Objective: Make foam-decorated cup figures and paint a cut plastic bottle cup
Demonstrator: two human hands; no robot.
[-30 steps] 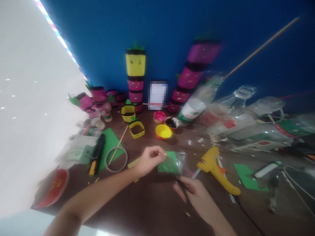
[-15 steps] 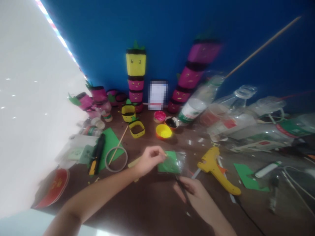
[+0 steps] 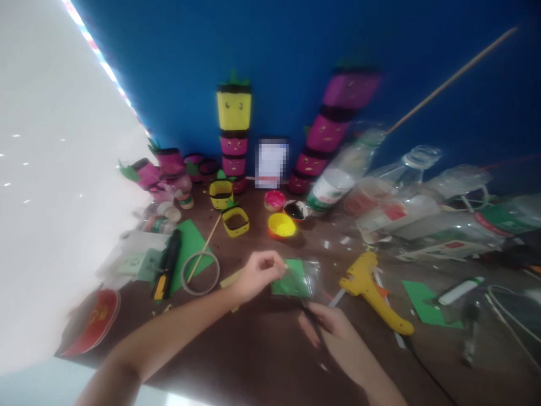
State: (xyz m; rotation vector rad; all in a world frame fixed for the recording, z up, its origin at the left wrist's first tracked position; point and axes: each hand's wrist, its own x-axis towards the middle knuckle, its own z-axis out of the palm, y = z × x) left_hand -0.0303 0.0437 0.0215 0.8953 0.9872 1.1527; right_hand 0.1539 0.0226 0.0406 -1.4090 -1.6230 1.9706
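My left hand [image 3: 262,274] is closed in a pinch at the left edge of a small green paper square [image 3: 291,282]. Something tiny and pale may be at its fingertips, but I cannot make out what. A clear plastic piece [image 3: 313,276] lies against the right side of the square. In my right hand [image 3: 338,332] is a thin dark tool [image 3: 311,318], its tip pointing up and left toward the lower edge of the square. Blur hides the tool's exact kind.
A yellow glue gun [image 3: 372,293] lies to the right. Paint cups, yellow [image 3: 282,226], pink [image 3: 274,200] and black [image 3: 295,210], stand ahead. Clear bottles [image 3: 333,180] crowd the back right. At left are a tape roll [image 3: 200,274] and a utility knife [image 3: 167,265].
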